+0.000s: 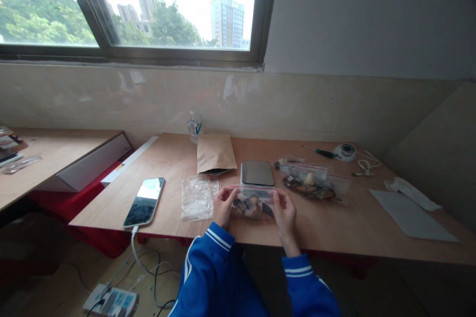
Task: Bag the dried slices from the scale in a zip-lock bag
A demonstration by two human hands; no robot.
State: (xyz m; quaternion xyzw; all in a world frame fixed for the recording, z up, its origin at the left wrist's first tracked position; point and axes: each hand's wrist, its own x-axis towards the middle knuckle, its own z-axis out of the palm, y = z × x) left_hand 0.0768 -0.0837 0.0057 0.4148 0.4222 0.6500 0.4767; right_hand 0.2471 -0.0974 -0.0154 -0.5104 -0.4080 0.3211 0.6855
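A clear zip bag (252, 207) with a red seal strip lies at the table's front edge, with brown and dark dried pieces inside that look like mushrooms. My left hand (224, 204) pinches its top left corner, and my right hand (284, 212) pinches the top right corner. Just behind the bag sits a small kitchen scale (257, 173) with a grey top. Other filled zip bags (311, 184) lie to the right of the scale. Left of my left hand, flat empty-looking plastic bags (197, 199) rest below a brown paper pouch (216, 153).
A phone (145, 203) with a charging cable lies at the left. Behind the pouch stands a plastic bottle (194, 127). A screwdriver (324, 152), a white camera (345, 152) and a grey sheet (412, 214) are on the right. A power strip (111, 301) sits on the floor.
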